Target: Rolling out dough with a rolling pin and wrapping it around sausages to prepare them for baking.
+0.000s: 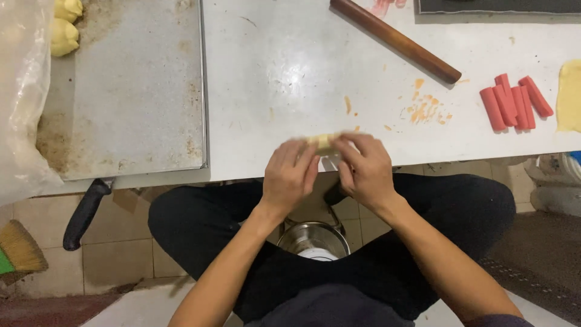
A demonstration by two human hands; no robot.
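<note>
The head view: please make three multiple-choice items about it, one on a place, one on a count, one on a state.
1. Where is the rolling pin?
A. on the table's far side
B. on the floor
C. on the tray

2. How many red sticks lie at the right?
A. one
B. about five
C. over ten

3. What is the state of the two hands?
A. resting flat
B. apart at the edges
C. together on dough

Answers: 1 A, it lies slanted near the top edge. 2 B, a small bunch shows. 3 C, the left hand and right hand pinch a yellow piece.
</note>
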